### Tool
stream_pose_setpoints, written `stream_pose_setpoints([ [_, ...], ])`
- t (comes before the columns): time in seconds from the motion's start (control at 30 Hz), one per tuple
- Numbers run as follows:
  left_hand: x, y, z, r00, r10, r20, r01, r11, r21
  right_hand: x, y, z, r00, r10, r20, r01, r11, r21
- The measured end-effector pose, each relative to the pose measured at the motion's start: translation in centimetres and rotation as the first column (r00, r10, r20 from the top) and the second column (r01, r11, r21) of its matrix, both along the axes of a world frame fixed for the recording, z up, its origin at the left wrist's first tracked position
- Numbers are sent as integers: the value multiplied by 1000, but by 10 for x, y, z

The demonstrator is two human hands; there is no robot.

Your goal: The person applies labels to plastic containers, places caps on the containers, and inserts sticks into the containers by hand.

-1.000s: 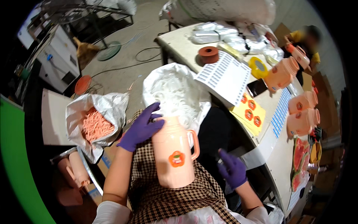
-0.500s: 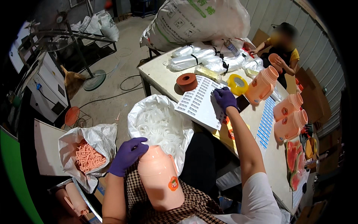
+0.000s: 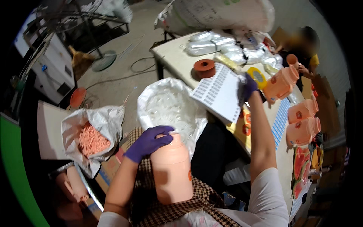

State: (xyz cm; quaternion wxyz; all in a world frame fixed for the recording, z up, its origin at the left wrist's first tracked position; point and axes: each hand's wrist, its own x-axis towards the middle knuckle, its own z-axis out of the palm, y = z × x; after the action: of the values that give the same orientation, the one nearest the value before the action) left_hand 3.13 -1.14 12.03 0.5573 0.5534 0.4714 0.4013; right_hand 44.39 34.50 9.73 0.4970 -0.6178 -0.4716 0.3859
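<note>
Left hand clasps pink jug by neck — right hand at label sheet's edge on tabletop — can't tell its grip.

Narrow lane at centre-left: floor showing between the pink-filled sack and the ring-filled sack! Low centre, the pink flask blocks the way, left hand at its mouth. Right of centre, the right forearm cuts across the table; yellow tape and more flasks crowd beyond.
</note>
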Motion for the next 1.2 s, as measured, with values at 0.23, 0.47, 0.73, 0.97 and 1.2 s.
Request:
stream_pose_setpoints([
  [0.23, 13, -12, 8, 952, 153, -263, -146, 988, 46, -85, -279, 70, 750, -35, 660, -388, 785, 482],
  [0.47, 40, 8, -7, 786, 110, -608, -78, 994, 79, -124, -443, 63, 570, 135, 811, -644, 685, 339],
  [0.73, 46, 1, 8, 787, 164, -595, -172, 984, 43, -143, -453, 53, 535, 103, 839, -682, 639, 356],
  [0.97, 34, 2, -8, 828, 152, -540, -159, 987, 33, -151, -461, 43, 520, 94, 849, -663, 671, 332],
  [1.2, 32, 1, -13, 866, 169, -470, -182, 983, 19, -156, -459, 47, 515, 116, 849, -661, 685, 307],
])
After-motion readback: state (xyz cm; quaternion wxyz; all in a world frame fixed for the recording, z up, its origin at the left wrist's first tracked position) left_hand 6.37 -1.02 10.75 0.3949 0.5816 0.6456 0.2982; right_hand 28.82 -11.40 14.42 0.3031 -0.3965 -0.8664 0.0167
